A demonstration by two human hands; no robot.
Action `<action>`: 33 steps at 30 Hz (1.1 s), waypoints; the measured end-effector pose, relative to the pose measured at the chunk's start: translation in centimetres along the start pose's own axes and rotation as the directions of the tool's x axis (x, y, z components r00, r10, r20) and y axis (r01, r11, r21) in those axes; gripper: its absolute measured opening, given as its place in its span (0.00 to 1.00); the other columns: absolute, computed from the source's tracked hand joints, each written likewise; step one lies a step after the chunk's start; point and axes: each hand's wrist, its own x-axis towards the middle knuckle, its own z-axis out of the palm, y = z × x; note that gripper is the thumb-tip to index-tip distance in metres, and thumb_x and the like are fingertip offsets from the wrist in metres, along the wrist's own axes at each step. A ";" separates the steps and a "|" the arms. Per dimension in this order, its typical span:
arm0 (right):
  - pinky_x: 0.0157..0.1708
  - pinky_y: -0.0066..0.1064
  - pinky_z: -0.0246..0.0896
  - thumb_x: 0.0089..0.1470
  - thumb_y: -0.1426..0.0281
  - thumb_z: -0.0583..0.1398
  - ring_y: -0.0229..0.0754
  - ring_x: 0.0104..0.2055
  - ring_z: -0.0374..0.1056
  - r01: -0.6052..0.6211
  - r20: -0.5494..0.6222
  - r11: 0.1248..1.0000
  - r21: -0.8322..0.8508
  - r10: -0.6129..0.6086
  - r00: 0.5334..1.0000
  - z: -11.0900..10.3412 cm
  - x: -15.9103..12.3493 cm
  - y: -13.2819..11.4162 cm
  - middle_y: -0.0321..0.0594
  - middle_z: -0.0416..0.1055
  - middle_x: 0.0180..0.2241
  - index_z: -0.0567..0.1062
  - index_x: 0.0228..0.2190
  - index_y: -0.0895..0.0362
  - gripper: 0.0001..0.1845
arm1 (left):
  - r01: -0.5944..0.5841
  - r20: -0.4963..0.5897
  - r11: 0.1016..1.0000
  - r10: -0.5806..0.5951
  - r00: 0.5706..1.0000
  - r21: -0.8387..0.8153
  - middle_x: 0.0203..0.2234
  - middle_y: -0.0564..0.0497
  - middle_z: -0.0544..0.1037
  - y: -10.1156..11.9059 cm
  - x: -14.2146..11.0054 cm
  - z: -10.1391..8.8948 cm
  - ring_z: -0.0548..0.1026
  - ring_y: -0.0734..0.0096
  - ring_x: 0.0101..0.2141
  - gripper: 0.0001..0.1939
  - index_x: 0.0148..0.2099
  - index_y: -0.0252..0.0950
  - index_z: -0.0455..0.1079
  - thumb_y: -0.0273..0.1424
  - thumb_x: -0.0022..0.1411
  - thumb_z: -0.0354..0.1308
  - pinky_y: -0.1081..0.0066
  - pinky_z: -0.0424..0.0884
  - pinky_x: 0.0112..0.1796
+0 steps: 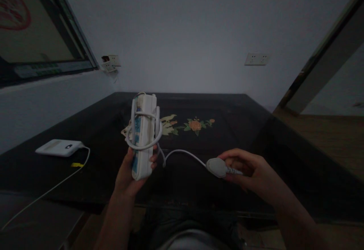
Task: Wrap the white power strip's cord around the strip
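Note:
A white power strip with blue on its socket face stands upright in my left hand, whose fingers wrap round its lower end. Loops of its white cord are wound about the strip. From there the cord runs right in a loose curve to a pale, rounded plug. My right hand grips this plug between thumb and fingers, above the dark table. The plug's prongs cannot be made out.
A white power bank with a thin cable lies at the table's left, near a yellow tag. Flower decoration marks the black tabletop. Wall sockets sit at back right; a loose socket box hangs at back left.

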 end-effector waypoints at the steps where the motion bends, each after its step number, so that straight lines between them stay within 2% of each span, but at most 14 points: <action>1: 0.16 0.19 0.56 0.41 0.73 0.68 0.30 0.21 0.61 0.007 0.024 1.000 0.007 -0.007 1.000 0.1 -0.1 0.0 0.32 0.67 0.24 0.78 0.35 0.52 0.15 | -0.017 0.002 0.999 0.017 1.000 0.034 0.28 0.47 0.80 -0.2 0.0 0.0 0.74 0.73 0.22 0.27 0.40 0.33 0.74 0.36 0.36 0.75 0.76 0.72 0.21; 5: 0.14 0.18 0.53 0.45 0.70 0.68 0.28 0.19 0.58 0.037 0.082 0.999 0.029 -0.039 0.996 0.9 -0.5 -0.5 0.31 0.67 0.24 0.78 0.37 0.50 0.14 | -0.070 0.017 0.982 0.068 0.998 0.175 0.30 0.47 0.81 -1.5 -0.2 0.0 0.78 0.65 0.25 0.30 0.41 0.33 0.74 0.43 0.37 0.74 0.71 0.76 0.24; 7: 0.14 0.18 0.52 0.48 0.69 0.66 0.29 0.18 0.58 0.085 0.052 0.996 0.014 -0.086 0.995 1.6 -0.7 -1.0 0.30 0.67 0.22 0.78 0.38 0.50 0.11 | -0.098 0.033 0.966 0.092 0.995 0.238 0.32 0.46 0.81 -2.1 -0.3 0.1 0.79 0.63 0.27 0.29 0.41 0.34 0.73 0.44 0.39 0.73 0.69 0.77 0.26; 9: 0.15 0.18 0.53 0.50 0.70 0.65 0.29 0.19 0.60 0.186 -0.017 0.982 -0.044 -0.187 0.982 2.5 -0.7 -1.7 0.30 0.68 0.23 0.78 0.37 0.49 0.10 | -0.128 0.045 0.948 0.120 0.992 0.291 0.32 0.47 0.81 -2.8 -0.5 0.1 0.80 0.61 0.28 0.29 0.42 0.35 0.72 0.45 0.40 0.72 0.67 0.78 0.28; 11: 0.18 0.19 0.56 0.52 0.72 0.64 0.30 0.22 0.64 0.311 -0.096 0.935 -0.172 -0.330 0.939 3.5 -0.5 -2.2 0.31 0.72 0.26 0.78 0.37 0.50 0.09 | -0.154 0.035 0.929 0.151 0.988 0.335 0.31 0.47 0.81 -3.6 -0.6 0.0 0.80 0.60 0.29 0.31 0.45 0.36 0.71 0.46 0.41 0.72 0.65 0.78 0.30; 14: 0.27 0.20 0.63 0.53 0.76 0.62 0.32 0.29 0.70 0.436 -0.165 0.801 -0.411 -0.536 0.828 5.0 0.1 -2.5 0.34 0.75 0.30 0.77 0.36 0.53 0.09 | -0.214 -0.005 0.879 0.238 0.971 0.425 0.35 0.46 0.81 -4.9 -0.9 -0.3 0.80 0.59 0.35 0.33 0.50 0.36 0.69 0.45 0.43 0.70 0.65 0.77 0.36; 17: 0.31 0.22 0.64 0.54 0.79 0.59 0.34 0.32 0.72 0.445 -0.195 0.676 -0.588 -0.652 0.733 6.1 0.9 -2.1 0.37 0.75 0.30 0.76 0.36 0.57 0.09 | -0.320 -0.001 0.757 0.390 0.921 0.570 0.43 0.45 0.79 -5.8 -1.1 -0.4 0.77 0.58 0.45 0.29 0.50 0.36 0.70 0.42 0.47 0.69 0.64 0.72 0.45; 19: 0.31 0.24 0.64 0.55 0.79 0.58 0.35 0.31 0.72 0.410 -0.195 0.613 -0.675 -0.685 0.702 6.5 1.3 -1.6 0.38 0.75 0.29 0.76 0.36 0.59 0.08 | -0.387 0.056 0.632 0.478 0.877 0.672 0.42 0.46 0.79 -6.0 -1.2 -0.2 0.76 0.58 0.46 0.27 0.49 0.35 0.71 0.41 0.48 0.68 0.64 0.71 0.47; 22: 0.29 0.26 0.64 0.57 0.78 0.57 0.37 0.30 0.72 0.356 -0.180 0.553 -0.753 -0.694 0.697 6.8 1.7 -1.2 0.39 0.74 0.28 0.76 0.36 0.59 0.08 | -0.468 0.172 0.447 0.558 0.812 0.762 0.37 0.46 0.80 -6.0 -1.4 0.5 0.78 0.59 0.40 0.23 0.44 0.33 0.73 0.40 0.48 0.68 0.65 0.73 0.43; 25: 0.29 0.27 0.64 0.57 0.77 0.57 0.38 0.29 0.71 0.320 -0.184 0.543 -0.777 -0.680 0.709 6.8 1.9 -1.1 0.40 0.74 0.27 0.76 0.35 0.60 0.08 | -0.499 0.227 0.322 0.609 0.760 0.805 0.37 0.45 0.80 -6.1 -1.6 0.6 0.78 0.58 0.39 0.23 0.44 0.32 0.73 0.40 0.48 0.67 0.64 0.73 0.42; 29: 0.28 0.27 0.63 0.55 0.78 0.57 0.38 0.29 0.71 0.312 -0.206 0.573 -0.758 -0.664 0.719 6.8 1.9 -1.5 0.39 0.73 0.27 0.76 0.33 0.60 0.07 | -0.508 0.251 0.239 0.652 0.716 0.828 0.36 0.44 0.81 -6.7 -1.8 0.1 0.78 0.58 0.38 0.23 0.44 0.31 0.73 0.40 0.48 0.66 0.63 0.74 0.40; 33: 0.27 0.25 0.62 0.53 0.79 0.57 0.36 0.27 0.70 0.317 -0.295 0.654 -0.687 -0.650 0.700 7.4 2.0 -1.8 0.36 0.72 0.25 0.75 0.30 0.58 0.07 | -0.531 0.305 0.171 0.658 0.688 0.830 0.30 0.48 0.80 -7.1 -2.1 -0.2 0.77 0.61 0.30 0.21 0.42 0.34 0.74 0.40 0.47 0.67 0.67 0.73 0.32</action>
